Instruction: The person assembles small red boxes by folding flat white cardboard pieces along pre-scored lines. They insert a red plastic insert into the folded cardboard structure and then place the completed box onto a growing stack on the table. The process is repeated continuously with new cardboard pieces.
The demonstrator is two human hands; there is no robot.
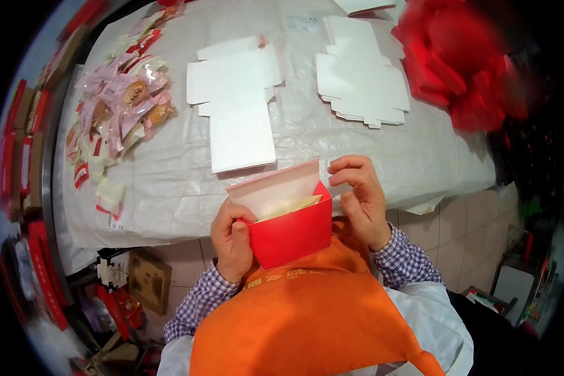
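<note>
A red cardboard box (291,238) with a white inside is held up in front of my orange apron, its lid flap (276,185) raised. Inside it the pale edge of a packet (294,205) shows; the rest of the contents is hidden. My left hand (233,235) grips the box at its left end, thumb on the front. Beside the right end is my right hand (360,200), fingers bent and apart, near the flap's corner with nothing visible in them.
On the white-sheeted table (156,200) lie two stacks of flat white box blanks, a left stack (241,94) and a right stack (360,69). Wrapped pastries (122,106) are heaped at the left. Folded red boxes (451,62) pile up at the far right. A carton (149,282) stands below the table.
</note>
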